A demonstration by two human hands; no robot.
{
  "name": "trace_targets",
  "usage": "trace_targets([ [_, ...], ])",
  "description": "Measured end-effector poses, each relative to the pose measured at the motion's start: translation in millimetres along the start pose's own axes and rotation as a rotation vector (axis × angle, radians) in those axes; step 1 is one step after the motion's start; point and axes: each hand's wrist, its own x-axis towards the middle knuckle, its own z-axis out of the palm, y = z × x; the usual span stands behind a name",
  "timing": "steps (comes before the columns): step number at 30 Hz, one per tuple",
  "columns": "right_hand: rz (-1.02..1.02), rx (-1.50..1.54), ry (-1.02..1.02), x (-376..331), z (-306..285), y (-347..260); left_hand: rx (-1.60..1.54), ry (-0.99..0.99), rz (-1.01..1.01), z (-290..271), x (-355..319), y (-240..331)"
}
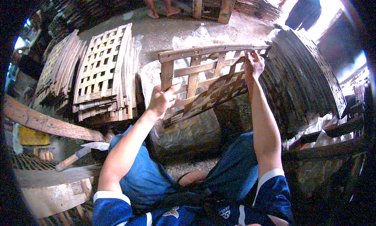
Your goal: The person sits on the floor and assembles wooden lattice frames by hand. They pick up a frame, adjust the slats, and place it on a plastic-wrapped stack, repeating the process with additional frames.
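I hold a wooden lattice panel (203,83) of crossed slats upright in front of me, over a stone block (188,132). My left hand (162,98) grips its left side near the lower end of the upright slat. At the top right corner my right hand (253,65) clasps the slats, arm stretched out. My knees in blue shorts sit below the panel.
A pile of finished lattice panels (103,75) lies to the left, with more slat bundles (58,69) beyond. A tall curved stack of dark panels (301,81) rises on the right. A hammer (72,158) rests on a wooden block (51,190) at lower left. Another person's bare feet (162,10) stand at the top.
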Motion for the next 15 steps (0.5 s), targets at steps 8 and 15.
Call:
trace_targets([
  [8,0.064,0.114,0.061,-10,-8,-32,0.007,-0.077,0.044,6,-8,-2],
  [15,0.146,0.250,0.099,-9,-10,-38,0.059,-0.039,0.061,18,-13,-6],
])
